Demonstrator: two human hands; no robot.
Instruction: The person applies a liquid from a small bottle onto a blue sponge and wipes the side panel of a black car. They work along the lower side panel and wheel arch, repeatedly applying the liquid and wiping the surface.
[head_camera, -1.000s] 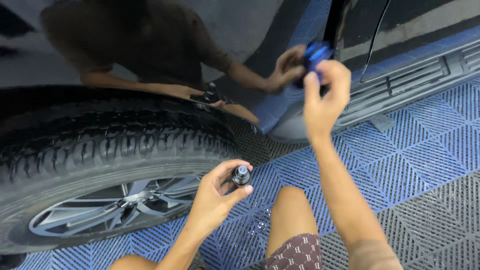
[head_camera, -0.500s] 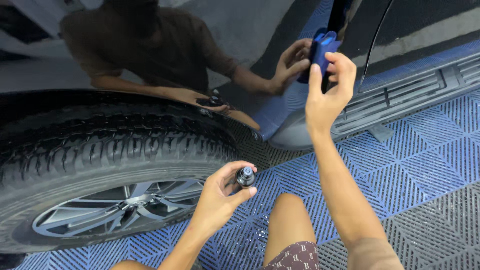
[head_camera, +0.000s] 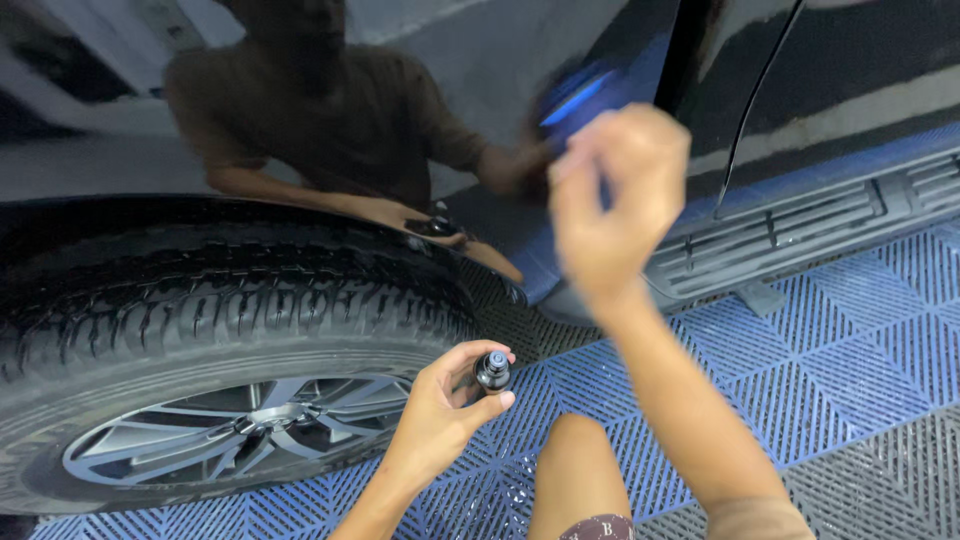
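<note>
On the left, the big tire (head_camera: 200, 330) fills the wheel arch, and just beside it the left hand (head_camera: 440, 420) stays closed around a small dark bottle (head_camera: 492, 370), held low over the blue grid floor (head_camera: 850, 360). To the right, the right hand (head_camera: 615, 200), blurred now where it was sharp half a second ago, has swept leftward along the black car panel (head_camera: 500, 60). Its fingers curl round a blue pad (head_camera: 575, 100), mostly hidden and seen mainly as a reflection, so the rubbing looks well under way.

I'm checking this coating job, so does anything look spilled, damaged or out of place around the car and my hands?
Nothing stands out. The left hand holds a small dark bottle upright, no spill visible. The right hand is motion-blurred against the glossy black panel.
</note>
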